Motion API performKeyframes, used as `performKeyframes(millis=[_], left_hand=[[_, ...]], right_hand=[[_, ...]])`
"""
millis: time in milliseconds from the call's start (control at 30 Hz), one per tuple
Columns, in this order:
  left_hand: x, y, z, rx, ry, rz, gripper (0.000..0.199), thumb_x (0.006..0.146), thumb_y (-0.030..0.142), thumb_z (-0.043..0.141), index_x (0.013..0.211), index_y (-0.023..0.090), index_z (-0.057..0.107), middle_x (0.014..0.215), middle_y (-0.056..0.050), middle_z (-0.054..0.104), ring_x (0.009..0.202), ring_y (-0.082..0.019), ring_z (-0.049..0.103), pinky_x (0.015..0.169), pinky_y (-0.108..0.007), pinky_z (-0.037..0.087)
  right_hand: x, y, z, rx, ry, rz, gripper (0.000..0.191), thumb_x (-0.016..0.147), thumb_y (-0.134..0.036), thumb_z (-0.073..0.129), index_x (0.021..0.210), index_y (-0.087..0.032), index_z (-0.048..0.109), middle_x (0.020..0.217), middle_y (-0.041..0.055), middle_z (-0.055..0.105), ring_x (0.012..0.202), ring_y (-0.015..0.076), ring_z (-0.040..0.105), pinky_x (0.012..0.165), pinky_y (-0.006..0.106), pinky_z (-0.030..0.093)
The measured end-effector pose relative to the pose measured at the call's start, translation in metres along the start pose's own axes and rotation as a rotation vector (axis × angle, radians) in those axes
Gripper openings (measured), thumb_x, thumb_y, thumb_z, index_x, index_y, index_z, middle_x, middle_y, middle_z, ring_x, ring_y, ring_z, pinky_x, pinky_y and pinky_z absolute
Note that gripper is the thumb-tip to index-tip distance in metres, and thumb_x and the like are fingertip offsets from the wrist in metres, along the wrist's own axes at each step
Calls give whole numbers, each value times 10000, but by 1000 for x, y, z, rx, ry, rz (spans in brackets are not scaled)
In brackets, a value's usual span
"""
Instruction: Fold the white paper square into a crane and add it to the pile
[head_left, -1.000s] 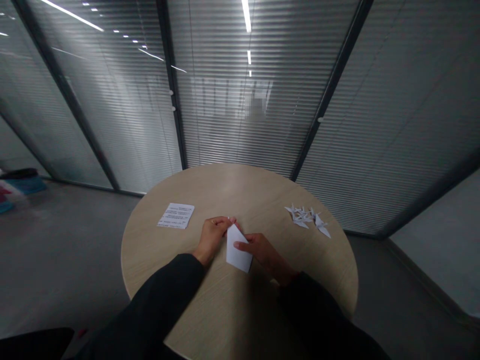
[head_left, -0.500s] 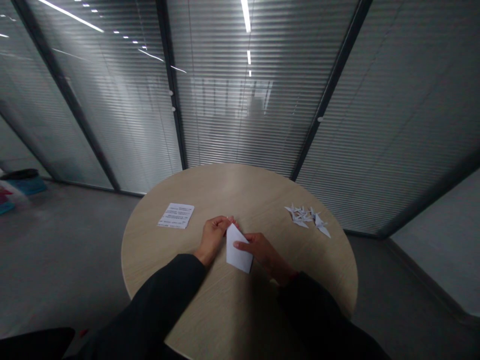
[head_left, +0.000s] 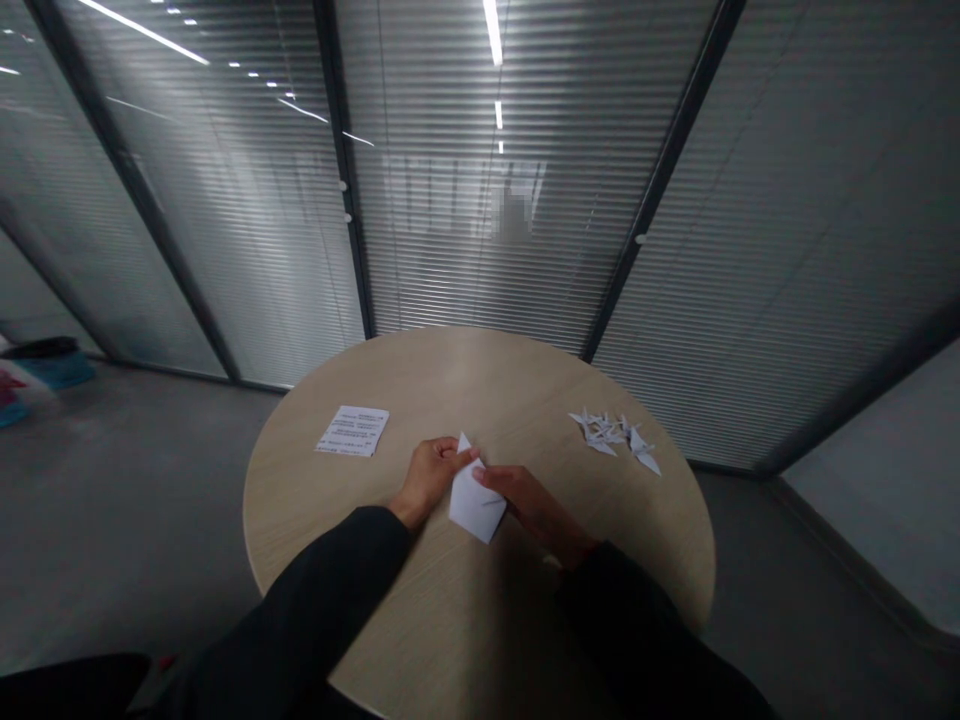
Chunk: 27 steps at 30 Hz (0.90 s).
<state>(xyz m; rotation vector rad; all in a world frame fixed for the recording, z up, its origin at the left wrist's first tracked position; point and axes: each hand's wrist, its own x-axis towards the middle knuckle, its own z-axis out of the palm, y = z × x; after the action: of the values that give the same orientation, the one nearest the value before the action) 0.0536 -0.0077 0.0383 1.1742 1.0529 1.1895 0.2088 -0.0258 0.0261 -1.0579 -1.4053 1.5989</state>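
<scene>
- The left hand point(head_left: 427, 478) is pinching the folded white paper point(head_left: 475, 503), apparently by its upper edge.
- The right hand point(head_left: 529, 510) is pressing its fingers against the paper, over the round wooden table point(head_left: 480, 370).
- Paper cranes point(head_left: 611, 438) are lying off to the right.

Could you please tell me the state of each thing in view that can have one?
White folded paper: folded, pointed tip upward, held above the table.
Left hand: gripping the paper's left edge.
Right hand: fingers laid across the paper's right side.
White printed sheet: lying flat on the table.
White paper origami cranes: folded, lying in a small heap.
Grey slatted window blinds: lowered.
</scene>
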Motion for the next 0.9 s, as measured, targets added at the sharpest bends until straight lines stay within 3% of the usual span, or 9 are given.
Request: performKeyframes(millis=[100,367,733,900], left_hand=[[0,-1,1,-22,-20,-18,448,491,526,810,588,126,633,521,-4,588,433,-92,478,423,-212,312],[0,2,0,43,-19,9,442,486,517,817,514,134,598,455,23,536,392,-67,419,400,-198,270],[1,2,0,41,-12,-1,479,431,545,826,517,136,592,455,21,534,391,-74,428,396,-198,268],[2,2,-2,95,18,23,486,448,558,817,536,127,609,472,22,518,410,-73,416,403,-200,248]], right_hand=[[-2,-2,-1,1,26,-40,457,768,-591,606,656,-150,565,599,-12,509,554,107,435,519,238,318],[5,1,-7,-269,137,-82,450,732,-574,579,548,-182,457,518,-45,365,503,94,320,474,251,227],[6,-1,-7,-488,176,-175,410,766,-513,507,536,-174,480,515,-28,402,512,104,348,473,250,233],[5,2,-7,-427,171,-157,333,728,-471,605,646,-148,623,573,-10,541,545,118,443,503,238,301]])
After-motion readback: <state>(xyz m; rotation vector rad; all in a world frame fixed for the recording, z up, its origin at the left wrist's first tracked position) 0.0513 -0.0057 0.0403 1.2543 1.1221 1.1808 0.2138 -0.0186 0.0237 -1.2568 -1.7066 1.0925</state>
